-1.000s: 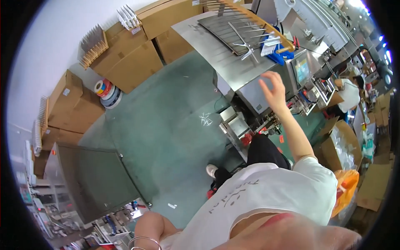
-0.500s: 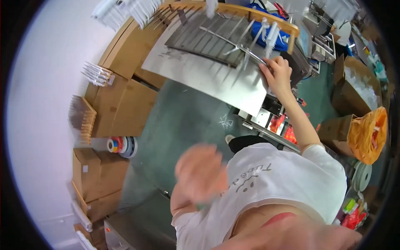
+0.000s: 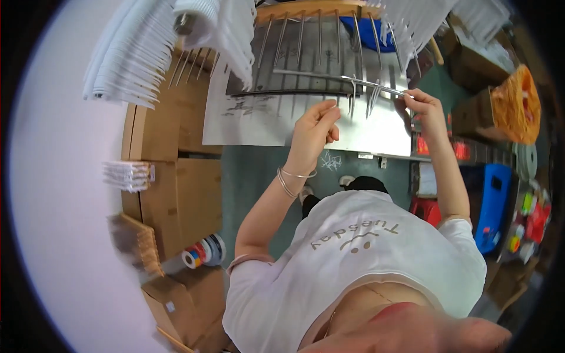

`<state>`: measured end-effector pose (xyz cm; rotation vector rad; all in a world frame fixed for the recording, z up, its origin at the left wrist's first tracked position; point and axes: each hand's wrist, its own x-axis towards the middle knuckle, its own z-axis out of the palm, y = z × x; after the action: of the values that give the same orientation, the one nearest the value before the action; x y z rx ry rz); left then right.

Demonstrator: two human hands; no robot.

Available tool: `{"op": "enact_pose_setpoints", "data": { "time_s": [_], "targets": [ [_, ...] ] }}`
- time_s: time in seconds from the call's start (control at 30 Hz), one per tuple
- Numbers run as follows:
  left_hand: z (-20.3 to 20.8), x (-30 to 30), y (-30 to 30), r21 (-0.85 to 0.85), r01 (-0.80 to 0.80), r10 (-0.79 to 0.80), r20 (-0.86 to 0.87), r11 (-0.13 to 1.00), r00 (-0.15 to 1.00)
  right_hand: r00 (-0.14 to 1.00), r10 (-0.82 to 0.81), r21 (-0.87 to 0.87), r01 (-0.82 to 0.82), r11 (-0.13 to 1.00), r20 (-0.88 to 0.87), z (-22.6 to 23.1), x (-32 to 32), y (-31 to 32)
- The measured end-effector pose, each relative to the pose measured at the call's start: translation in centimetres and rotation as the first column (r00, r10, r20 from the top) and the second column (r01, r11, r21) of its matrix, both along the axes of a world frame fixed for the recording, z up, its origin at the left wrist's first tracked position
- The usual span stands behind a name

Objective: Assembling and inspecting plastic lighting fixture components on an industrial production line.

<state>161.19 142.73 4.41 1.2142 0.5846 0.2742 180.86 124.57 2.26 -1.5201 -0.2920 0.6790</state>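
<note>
A thin metal rod (image 3: 318, 75) extends leftward over the metal-topped table from my right hand (image 3: 425, 106), whose thumb and fingers pinch its right end. A few thin white strips (image 3: 372, 97) hang from the rod near its middle. Just below the rod is my left hand (image 3: 318, 126), its fingers curled and the thumb near the index finger. Whatever may be between those fingertips is too small to make out. A wooden rack (image 3: 318, 10) at the far side carries several bare metal rods pointing toward me.
Rods packed with white strips (image 3: 132, 56) hang at the upper left, with more white strips (image 3: 412, 23) at the upper right. Cardboard boxes (image 3: 159, 132) line the left wall. An orange bag (image 3: 518, 106) and a blue plastic object (image 3: 493, 206) are on the right.
My left hand has moved from low in front of my chest up to the table, near the rod. My right hand still grips the rod. The view has shifted.
</note>
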Motion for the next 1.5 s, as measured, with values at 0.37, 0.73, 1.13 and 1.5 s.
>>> {"op": "enact_pose_setpoints", "data": {
  "time_s": [0.37, 0.73, 1.13, 1.5],
  "targets": [
    [3.1, -0.1, -4.2, 0.627, 0.415, -0.696, 0.302, 0.66, 0.651, 0.958, 0.018, 0.124, -0.055, 0.991, 0.288, 6.4, -11.4, -5.8],
    [2.6, 6.8, -8.7, 0.524, -0.308, -0.154, 0.664, 0.794, 0.732, 0.229, 0.12, -0.207, 0.405, 0.891, 0.966, 7.6, -27.5, -2.7],
    [-0.6, 5.0, -3.5, 0.544, 0.162, -0.525, 0.622, 0.824, 0.581, 0.547, -0.702, 0.588, 0.407, 0.699, 0.456, 3.8, -25.3, -5.1],
    [-0.7, 21.7, 2.4, 0.204, 0.091, -0.199, 0.613, 0.975, 0.765, 0.334, -0.46, 0.339, 0.361, 0.869, 0.823, 7.9, -23.1, -3.8]
  ]
}}
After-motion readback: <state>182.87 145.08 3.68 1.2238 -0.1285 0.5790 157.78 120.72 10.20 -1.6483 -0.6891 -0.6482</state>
